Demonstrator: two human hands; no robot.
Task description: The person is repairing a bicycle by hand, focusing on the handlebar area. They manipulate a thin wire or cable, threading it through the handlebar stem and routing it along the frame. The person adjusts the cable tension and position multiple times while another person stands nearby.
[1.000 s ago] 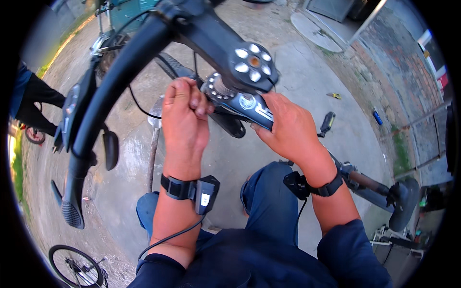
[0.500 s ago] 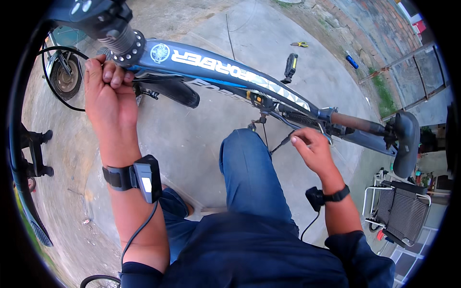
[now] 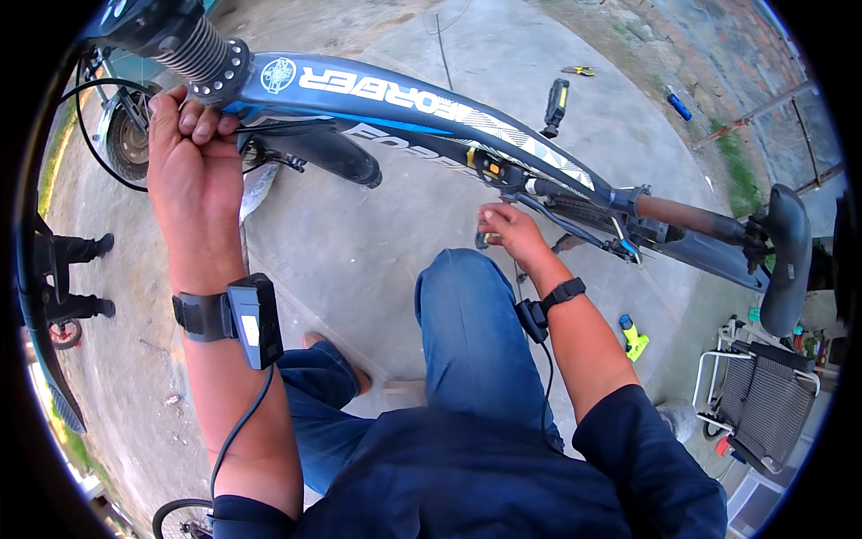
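Note:
A dark blue bicycle frame (image 3: 377, 90) with white lettering stretches from the upper left to the right. My left hand (image 3: 199, 171) is at the head tube, under the ribbed fork boot (image 3: 202, 52). Its fingers are curled together, and a thin dark cable (image 3: 278, 127) runs by the fingertips; what they hold is partly hidden. Below the crank area, my right hand (image 3: 514, 234) has its fingers bent round the near pedal (image 3: 482, 239), mostly covering it. The far pedal (image 3: 557, 108), with a yellow reflector, sticks out beyond the frame.
Pliers (image 3: 579, 70) and a blue cylinder (image 3: 679, 103) lie on the concrete beyond the bicycle. A yellow-green tool (image 3: 634, 339) lies right of my right forearm. A folding chair (image 3: 763, 400) stands at the right. Another person's dark-clothed legs (image 3: 76, 260) show at the left.
My right hand has moved left and forward from below the seat tube to the near pedal. The left hand stays at the head tube. The yellow-green tool has come into view.

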